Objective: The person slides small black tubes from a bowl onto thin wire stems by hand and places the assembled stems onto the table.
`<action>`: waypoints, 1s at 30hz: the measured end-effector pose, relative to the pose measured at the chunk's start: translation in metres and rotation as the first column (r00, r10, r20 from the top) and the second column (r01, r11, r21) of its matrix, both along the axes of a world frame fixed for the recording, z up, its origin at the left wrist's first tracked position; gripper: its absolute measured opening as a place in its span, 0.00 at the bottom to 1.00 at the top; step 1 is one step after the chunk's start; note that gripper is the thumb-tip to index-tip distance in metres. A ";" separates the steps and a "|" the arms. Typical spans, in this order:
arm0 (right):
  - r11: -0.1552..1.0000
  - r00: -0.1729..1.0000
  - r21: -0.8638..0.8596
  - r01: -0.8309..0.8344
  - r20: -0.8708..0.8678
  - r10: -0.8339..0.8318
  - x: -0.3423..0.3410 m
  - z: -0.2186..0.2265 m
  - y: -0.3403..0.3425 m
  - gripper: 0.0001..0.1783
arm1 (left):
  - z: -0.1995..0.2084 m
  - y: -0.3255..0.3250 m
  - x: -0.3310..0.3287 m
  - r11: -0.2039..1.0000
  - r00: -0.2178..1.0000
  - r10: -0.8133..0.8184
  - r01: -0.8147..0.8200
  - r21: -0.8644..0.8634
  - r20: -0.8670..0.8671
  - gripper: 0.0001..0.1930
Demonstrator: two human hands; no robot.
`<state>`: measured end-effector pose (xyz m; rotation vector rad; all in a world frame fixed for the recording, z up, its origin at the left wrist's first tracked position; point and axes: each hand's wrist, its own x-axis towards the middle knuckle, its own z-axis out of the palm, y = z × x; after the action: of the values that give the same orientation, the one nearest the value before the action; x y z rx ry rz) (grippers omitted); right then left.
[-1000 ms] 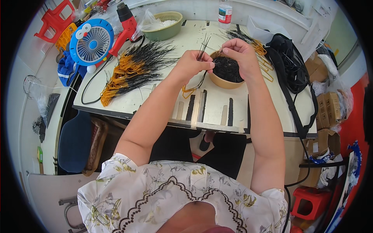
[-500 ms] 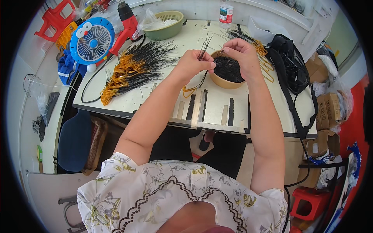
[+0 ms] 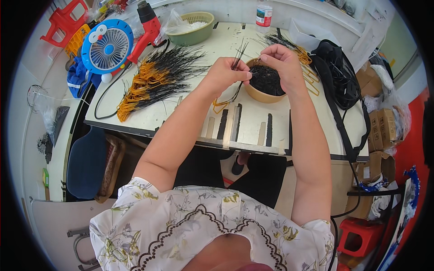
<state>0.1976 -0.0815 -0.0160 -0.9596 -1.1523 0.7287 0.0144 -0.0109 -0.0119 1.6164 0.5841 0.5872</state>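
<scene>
My left hand point(image 3: 228, 74) grips a small cluster of black wires point(image 3: 235, 93) between thumb and fingers; the free ends project upward beyond the grip, and the yellow bent ends point(image 3: 220, 105) hang below it, near the surface point(image 3: 181, 107). My right hand point(image 3: 285, 65) is positioned over the right side of the tan bowl point(image 3: 263, 96), thumb and forefinger pinched together; I cannot tell whether a fine strand lies between them. The bowl stands on the surface, just beyond my left fingertips, and contains a dark mass of short black pieces point(image 3: 266, 82). A large pile of yellow-and-black wires point(image 3: 147, 86) lies to the left. A second, smaller pile point(image 3: 302, 58) lies to the right, between the bowl and the black bag point(image 3: 340, 74). Behind the left pile are a red heat gun point(image 3: 150, 30) and a green basin point(image 3: 192, 38).
</scene>
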 end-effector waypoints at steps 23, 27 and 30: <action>0.985 0.967 -0.172 -0.003 0.251 0.047 0.009 0.004 -0.004 0.05 | -0.009 0.004 0.002 0.962 0.996 0.063 -0.044 0.268 -0.063 0.05; 0.994 0.977 -0.102 0.034 0.211 -0.011 0.009 0.003 -0.004 0.06 | -0.004 0.000 0.002 0.976 0.996 0.058 -0.043 0.213 -0.064 0.05; 0.996 0.979 -0.083 0.041 0.205 -0.023 0.004 0.005 -0.005 0.06 | -0.003 0.000 0.000 0.976 0.996 0.068 -0.053 0.209 -0.065 0.06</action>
<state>0.2019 -0.0861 -0.0106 -1.1442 -1.2886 0.6702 0.0147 -0.0110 -0.0151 1.8268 0.6443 0.6547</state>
